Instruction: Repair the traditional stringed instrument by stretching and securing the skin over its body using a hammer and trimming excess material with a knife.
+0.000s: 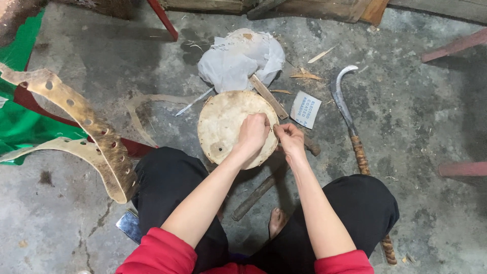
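A round disc of pale rawhide [225,124] lies on the concrete floor between my knees. My left hand [252,133] presses down on the disc's right part, fingers curled against the skin. My right hand [290,139] is at the disc's right edge, fingers pinched together on something small that I cannot make out. A flat wooden stick [268,96] rests across the disc's upper right rim. A thicker wooden rod [256,197] lies on the floor under my forearms.
A crumpled white cloth [241,58] lies behind the disc. A curved sickle with a wrapped handle [350,122] lies to the right, a small paper piece [305,109] beside it. Punched hide strips [86,122] and green fabric [20,122] are at left. A thin blade [194,102] lies near the disc.
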